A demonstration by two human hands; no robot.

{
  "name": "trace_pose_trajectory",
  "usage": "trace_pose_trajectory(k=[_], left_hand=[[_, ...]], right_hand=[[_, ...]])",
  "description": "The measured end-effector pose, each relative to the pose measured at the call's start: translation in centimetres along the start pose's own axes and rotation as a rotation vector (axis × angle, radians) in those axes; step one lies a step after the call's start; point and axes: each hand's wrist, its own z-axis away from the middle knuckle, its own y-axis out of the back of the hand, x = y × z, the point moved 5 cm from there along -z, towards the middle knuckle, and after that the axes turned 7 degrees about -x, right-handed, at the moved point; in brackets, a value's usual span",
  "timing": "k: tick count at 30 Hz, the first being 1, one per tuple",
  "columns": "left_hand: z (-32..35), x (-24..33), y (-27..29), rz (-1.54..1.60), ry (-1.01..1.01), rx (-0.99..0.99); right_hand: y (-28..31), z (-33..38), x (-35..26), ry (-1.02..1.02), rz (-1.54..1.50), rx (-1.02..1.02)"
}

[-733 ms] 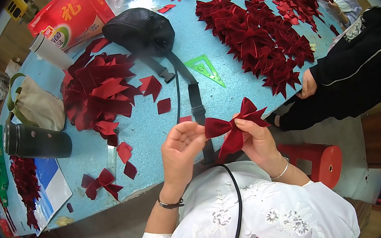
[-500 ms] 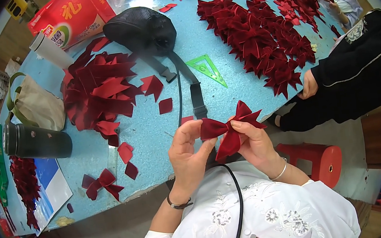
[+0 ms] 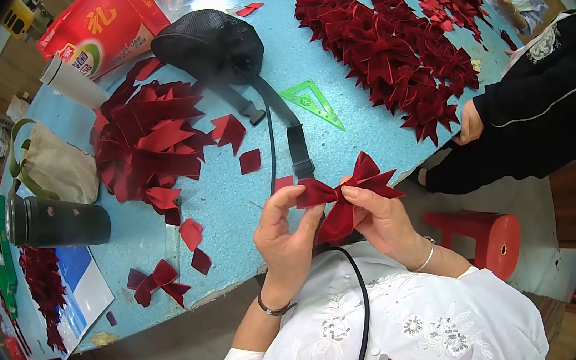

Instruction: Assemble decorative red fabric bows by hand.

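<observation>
A dark red velvet bow [image 3: 340, 221] is held up between my two hands, just beyond the table's front edge. My left hand [image 3: 288, 224] grips the bow's left loop between thumb and fingers. The thumb of my right hand [image 3: 385, 220] presses near the central knot, its fingers behind the bow and partly hidden. Another red bow [image 3: 160, 283] lies near the table edge to the left, one of its tails darker. Beyond it rests a big heap of cut red velvet pieces [image 3: 149, 136].
Rows of finished bows [image 3: 388, 60] cover the right side of the blue table [image 3: 236, 222]. A green set square [image 3: 315, 105], black waist bag [image 3: 210, 45], dark tumbler [image 3: 63, 220] and red gift bag [image 3: 101, 30] lie about. A person in black [image 3: 545, 105] stands right, by a red stool [image 3: 493, 241].
The bow has turned slightly in my hands, its lower tail swinging a little left. Both hands keep their hold; the whole view has shifted slightly.
</observation>
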Motion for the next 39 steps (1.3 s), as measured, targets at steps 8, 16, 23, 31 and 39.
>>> trace_pose_trajectory(k=[8,16,23,31,39], left_hand=[[-0.3,-1.0,-1.0,0.018,-0.024,0.079],[-1.3,-0.7,-2.4,0.261,0.095,0.018],[-0.4,-0.8,-2.8,0.301,0.062,0.148],[0.3,-0.6,-3.4,0.116,0.118,0.144],[0.0,-1.6,-3.9,0.357,0.300,0.134]], right_hand=[[-0.7,0.4,-1.2,0.028,0.033,-0.041],[-0.2,0.7,-1.8,0.049,0.038,-0.041],[-0.6,1.6,-1.6,0.048,0.069,-0.060],[-0.3,2.0,-2.0,0.129,0.074,-0.058],[1.1,1.9,-2.9,0.175,0.204,-0.055]])
